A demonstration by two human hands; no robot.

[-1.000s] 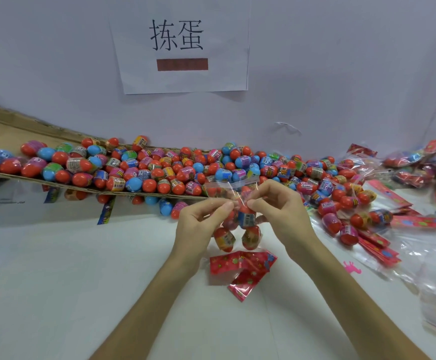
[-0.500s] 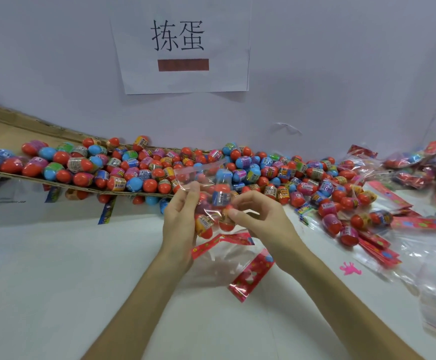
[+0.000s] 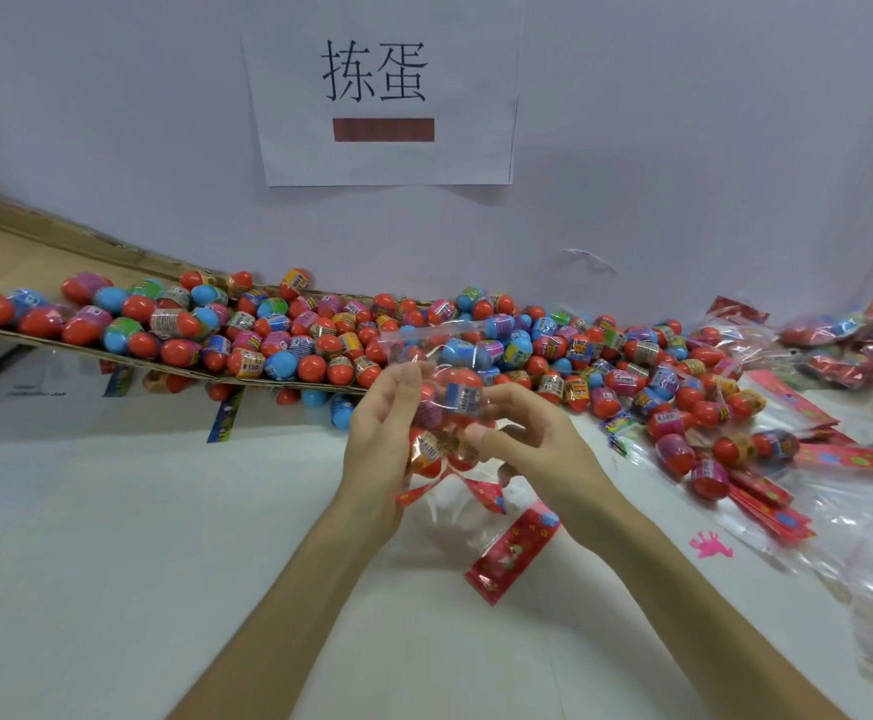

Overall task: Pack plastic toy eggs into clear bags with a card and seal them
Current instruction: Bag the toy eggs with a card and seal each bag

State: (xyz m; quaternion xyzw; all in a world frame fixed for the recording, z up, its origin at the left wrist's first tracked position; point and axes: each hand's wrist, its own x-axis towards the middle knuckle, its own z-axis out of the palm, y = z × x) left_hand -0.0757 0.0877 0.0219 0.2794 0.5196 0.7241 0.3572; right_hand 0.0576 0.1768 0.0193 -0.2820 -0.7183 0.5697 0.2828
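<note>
A clear bag with several toy eggs inside is held up over the white table. My left hand supports its left side with fingers nearly straight against the plastic. My right hand grips its right side, thumb and fingers curled round the eggs. The bag's open flap sticks up toward the egg pile. A red card folds out below the bag. Another red card lies on the table under my right wrist, on a flat clear bag.
A large pile of loose eggs runs along the wall, partly on a cardboard sheet. Loose eggs, red cards and filled bags crowd the right side. A paper sign hangs on the wall.
The bag of eggs has been lifted and tipped, its opening now pointing up and away. My hands moved from pinching its top edge to holding its sides.
</note>
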